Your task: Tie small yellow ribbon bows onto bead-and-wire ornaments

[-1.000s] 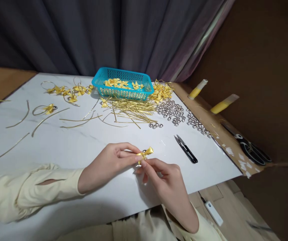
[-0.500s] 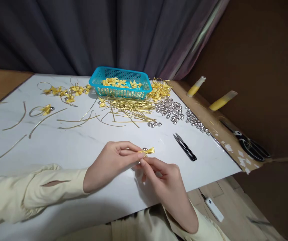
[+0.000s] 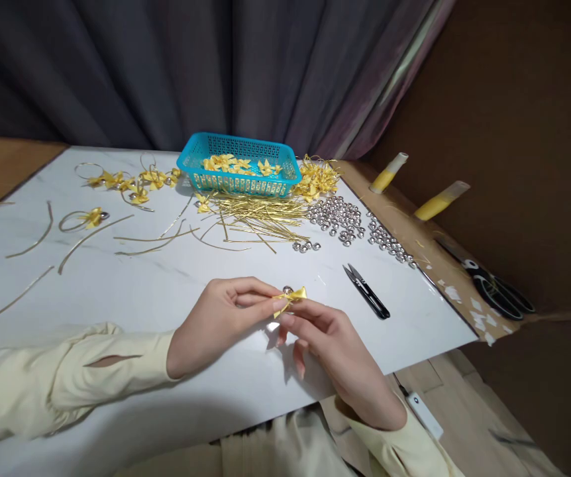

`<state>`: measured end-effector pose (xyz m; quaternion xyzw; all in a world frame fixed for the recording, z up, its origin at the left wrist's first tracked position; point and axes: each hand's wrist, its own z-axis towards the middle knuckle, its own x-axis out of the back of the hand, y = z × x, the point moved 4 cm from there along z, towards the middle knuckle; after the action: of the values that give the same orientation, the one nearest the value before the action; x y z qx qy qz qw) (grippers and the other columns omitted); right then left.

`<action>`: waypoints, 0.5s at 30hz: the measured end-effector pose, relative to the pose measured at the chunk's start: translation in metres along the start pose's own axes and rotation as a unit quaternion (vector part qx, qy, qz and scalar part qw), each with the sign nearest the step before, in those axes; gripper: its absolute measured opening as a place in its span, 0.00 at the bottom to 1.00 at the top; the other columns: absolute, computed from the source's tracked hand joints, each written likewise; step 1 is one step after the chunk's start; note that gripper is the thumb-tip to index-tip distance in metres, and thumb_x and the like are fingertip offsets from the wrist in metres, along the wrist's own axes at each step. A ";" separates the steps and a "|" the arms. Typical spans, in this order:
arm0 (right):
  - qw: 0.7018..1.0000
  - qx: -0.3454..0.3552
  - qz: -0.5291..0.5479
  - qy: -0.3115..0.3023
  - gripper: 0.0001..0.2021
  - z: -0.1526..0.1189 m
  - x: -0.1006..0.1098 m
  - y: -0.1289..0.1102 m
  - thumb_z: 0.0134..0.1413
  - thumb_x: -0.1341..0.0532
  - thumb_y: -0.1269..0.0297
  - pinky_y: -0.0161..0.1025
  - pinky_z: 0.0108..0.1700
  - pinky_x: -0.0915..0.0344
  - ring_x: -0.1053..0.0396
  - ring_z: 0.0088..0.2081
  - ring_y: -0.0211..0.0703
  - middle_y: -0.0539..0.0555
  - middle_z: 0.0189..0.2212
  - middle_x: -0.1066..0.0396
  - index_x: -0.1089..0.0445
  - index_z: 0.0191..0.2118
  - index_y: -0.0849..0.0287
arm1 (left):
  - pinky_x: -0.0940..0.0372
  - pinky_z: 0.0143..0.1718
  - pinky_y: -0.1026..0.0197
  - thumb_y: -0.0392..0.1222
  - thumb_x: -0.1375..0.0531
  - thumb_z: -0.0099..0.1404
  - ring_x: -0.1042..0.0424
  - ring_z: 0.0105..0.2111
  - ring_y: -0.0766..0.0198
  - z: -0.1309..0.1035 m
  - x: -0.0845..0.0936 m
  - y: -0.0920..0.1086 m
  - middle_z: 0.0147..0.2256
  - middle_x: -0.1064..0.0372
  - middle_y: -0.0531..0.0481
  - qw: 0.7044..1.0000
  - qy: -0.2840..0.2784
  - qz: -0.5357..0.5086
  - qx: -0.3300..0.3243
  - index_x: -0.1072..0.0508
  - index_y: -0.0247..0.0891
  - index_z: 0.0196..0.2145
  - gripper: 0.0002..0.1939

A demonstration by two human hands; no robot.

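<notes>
My left hand (image 3: 228, 318) is closed, its thumb and finger pinching a small yellow ribbon bow (image 3: 297, 295). A shiny silver bell-like bead (image 3: 288, 289) sits at the bow's far side, and a ribbon tail points down toward me. My right hand (image 3: 332, 341) meets the bow from the right; its index finger lies against the ribbon with the thumb just below, while the other fingers hang loosely curled. The fingers partly hide the bow's middle. To the right lie black thread snips (image 3: 367, 291), blades pointing away.
A blue basket (image 3: 243, 187) holds yellow bows. Around it lie gold wire ties (image 3: 260, 215), silver beads (image 3: 338, 215), a pile of bows (image 3: 318, 179) and finished-looking pieces (image 3: 91, 217). Scissors (image 3: 497, 288) and two yellow-filled tubes (image 3: 389, 172) are along the right edge.
My right hand has shifted slightly right and up, its thumb and lower fingers loosening. More of the bow and its ribbon tail now shows. My left hand keeps its pinch.
</notes>
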<state>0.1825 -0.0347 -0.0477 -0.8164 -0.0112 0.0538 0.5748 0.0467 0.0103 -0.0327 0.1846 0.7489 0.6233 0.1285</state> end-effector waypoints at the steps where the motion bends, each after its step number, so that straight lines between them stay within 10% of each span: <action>1: 0.999 -0.004 0.036 -0.006 0.11 0.001 -0.001 -0.001 0.48 0.38 0.59 0.28 0.17 0.41 0.37 0.22 0.33 0.50 0.23 0.32 0.26 0.34 0.63 | 0.31 0.30 0.67 0.45 0.37 0.55 0.24 0.30 0.62 0.000 0.000 0.001 0.31 0.22 0.49 1.000 0.001 0.003 -0.004 0.23 0.36 0.30 0.09; 9: 0.991 0.064 -0.060 0.097 0.09 -0.006 0.010 -0.006 0.50 0.38 0.60 0.29 0.17 0.44 0.43 0.16 0.30 0.49 0.19 0.32 0.25 0.30 0.61 | 0.30 0.34 0.66 0.45 0.36 0.55 0.24 0.35 0.59 0.002 0.003 -0.004 0.33 0.22 0.49 0.999 0.024 0.038 -0.008 0.22 0.36 0.31 0.09; 15: 0.852 0.342 -0.347 0.190 0.08 -0.025 -0.002 -0.016 0.55 0.44 0.72 0.34 0.28 0.35 0.32 0.27 0.37 0.55 0.33 0.27 0.28 0.37 0.59 | 0.31 0.36 0.67 0.43 0.38 0.56 0.25 0.33 0.62 0.001 0.001 -0.002 0.32 0.23 0.50 0.993 0.022 0.106 -0.046 0.22 0.37 0.29 0.07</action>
<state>0.1840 -0.0534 -0.0244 -0.5058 -0.1656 -0.3048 0.7898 0.0460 0.0111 -0.0349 0.2433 0.6985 0.6709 0.0534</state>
